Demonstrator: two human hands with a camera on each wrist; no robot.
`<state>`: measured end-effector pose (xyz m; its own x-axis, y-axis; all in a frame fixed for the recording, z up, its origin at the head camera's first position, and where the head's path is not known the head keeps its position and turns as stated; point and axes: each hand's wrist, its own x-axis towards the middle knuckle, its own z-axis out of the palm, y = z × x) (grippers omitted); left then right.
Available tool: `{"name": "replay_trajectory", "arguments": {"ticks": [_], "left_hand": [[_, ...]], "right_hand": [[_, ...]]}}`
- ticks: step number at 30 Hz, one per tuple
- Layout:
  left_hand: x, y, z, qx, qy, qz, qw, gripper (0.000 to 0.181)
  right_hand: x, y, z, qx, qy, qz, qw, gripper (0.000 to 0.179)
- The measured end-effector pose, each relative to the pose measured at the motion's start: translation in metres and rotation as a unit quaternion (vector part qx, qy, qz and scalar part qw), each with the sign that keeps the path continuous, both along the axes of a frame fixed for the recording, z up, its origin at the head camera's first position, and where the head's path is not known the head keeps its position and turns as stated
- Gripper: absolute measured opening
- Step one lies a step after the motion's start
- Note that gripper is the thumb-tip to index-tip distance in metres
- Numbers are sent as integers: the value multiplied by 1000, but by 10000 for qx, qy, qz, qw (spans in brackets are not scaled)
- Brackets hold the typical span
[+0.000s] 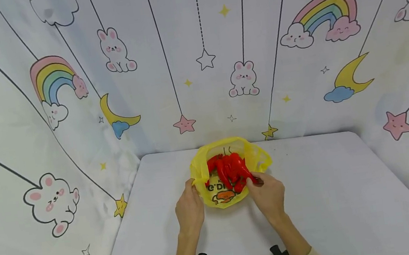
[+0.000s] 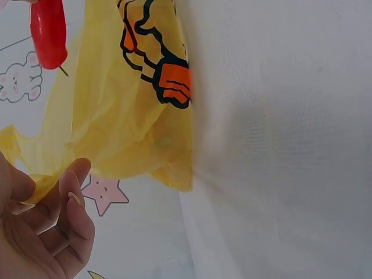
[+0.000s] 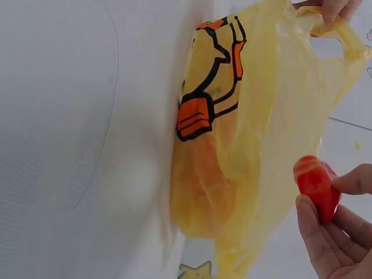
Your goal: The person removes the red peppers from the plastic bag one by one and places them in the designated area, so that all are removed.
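Observation:
A yellow plastic bag (image 1: 197,167) with black lettering and an orange cartoon print stands open on the table. Several glossy red peppers (image 1: 224,170), some with thin dark stems, show in its mouth. At the bag's left edge, my left hand (image 1: 190,207) pinches the plastic between thumb and fingers, as the left wrist view also shows. My right hand (image 1: 269,196) grips one red pepper (image 3: 317,183) by its end, at the right side of the bag's mouth. In the left wrist view that pepper (image 2: 49,35) hangs beside the bag, stem downward.
The bag stands near the back of a white table (image 1: 337,196). A white cloth (image 1: 200,98) printed with rainbows, rabbits, moons and stars hangs behind and along the sides. Small black mounts (image 1: 279,254) sit at both wrists.

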<state>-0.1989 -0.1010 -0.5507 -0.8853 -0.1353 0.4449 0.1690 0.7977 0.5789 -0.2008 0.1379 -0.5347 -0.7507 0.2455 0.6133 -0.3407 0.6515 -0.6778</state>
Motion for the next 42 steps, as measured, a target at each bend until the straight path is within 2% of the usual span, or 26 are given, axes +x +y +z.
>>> {"name": "replay_trajectory", "arguments": {"ticks": [9,18,29,38,42], "left_hand": [[0,0,1,-90,119,-1,9999,27],[0,1,1,-65,137,5,9999,27],[-1,2,0,-67,204,-2,9998,26],[0,2,1,-115,248,-17,9996,25],[0,2,1,-117,237,-3,9997,24]], "right_hand": [[-1,9,-1,-92,-16,37,9999,20],[-1,18,-4,-15,153,-170,9997,20],[-1,32,-5,-182,40,-396,9990,23],[-2,45,-9,-110,299,-500,9982,22],[-2,50,-11,-65,258,-567,9980,23]]}}
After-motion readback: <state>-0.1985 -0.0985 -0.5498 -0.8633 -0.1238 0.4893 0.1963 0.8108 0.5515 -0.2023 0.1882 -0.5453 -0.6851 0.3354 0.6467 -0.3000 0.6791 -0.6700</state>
